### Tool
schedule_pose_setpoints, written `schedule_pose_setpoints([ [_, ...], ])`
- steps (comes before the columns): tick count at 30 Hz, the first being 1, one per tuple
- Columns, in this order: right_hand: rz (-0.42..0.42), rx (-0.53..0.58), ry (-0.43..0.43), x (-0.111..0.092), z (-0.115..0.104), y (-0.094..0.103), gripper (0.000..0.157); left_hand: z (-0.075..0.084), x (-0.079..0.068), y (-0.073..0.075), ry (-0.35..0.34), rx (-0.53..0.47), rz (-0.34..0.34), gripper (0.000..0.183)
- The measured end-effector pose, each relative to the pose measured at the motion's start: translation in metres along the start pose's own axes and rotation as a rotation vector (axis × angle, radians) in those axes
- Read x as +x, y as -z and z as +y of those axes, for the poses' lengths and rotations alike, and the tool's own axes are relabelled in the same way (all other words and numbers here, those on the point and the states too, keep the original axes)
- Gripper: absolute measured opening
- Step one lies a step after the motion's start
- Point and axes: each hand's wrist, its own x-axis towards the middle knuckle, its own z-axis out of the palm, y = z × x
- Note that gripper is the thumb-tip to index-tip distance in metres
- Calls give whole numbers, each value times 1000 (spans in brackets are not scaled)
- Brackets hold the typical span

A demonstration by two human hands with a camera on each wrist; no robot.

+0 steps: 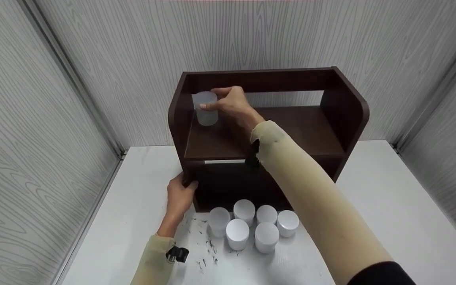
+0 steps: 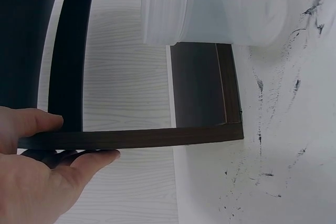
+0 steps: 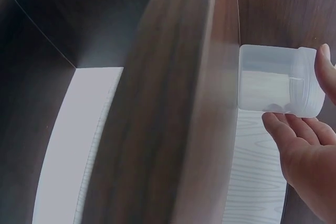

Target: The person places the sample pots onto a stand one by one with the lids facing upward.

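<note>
A translucent plastic jar [image 1: 207, 114] with a lid stands in the left corner of the dark brown shelf's [image 1: 299, 126] upper level. My right hand [image 1: 234, 103] holds it near the lid, thumb on one side and fingers on the other. In the right wrist view the jar's [image 3: 265, 80] base meets the shelf board. Lower down, my left hand [image 1: 180, 198] grips the edge of the shelf's left side panel. The left wrist view shows that panel [image 2: 157, 137] between thumb and fingers of the left hand [image 2: 42, 171].
Several similar lidded jars [image 1: 237, 234] stand close together on the white table [image 1: 141, 221], in front of the shelf's lower level. Dark scuff marks [image 1: 210, 247] lie to their left. Grey wood-grain walls [image 1: 145, 47] enclose the table behind and at both sides.
</note>
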Motion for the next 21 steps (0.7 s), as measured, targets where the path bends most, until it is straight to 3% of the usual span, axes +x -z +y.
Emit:
schedule_pose_setpoints([
  [10,-17,-4,-4,4,1,3,66,-1,2,0,6,-1,-2,48],
  [21,-113,-11,8,8,1,15,64,0,0,-2,3,-9,10,49],
])
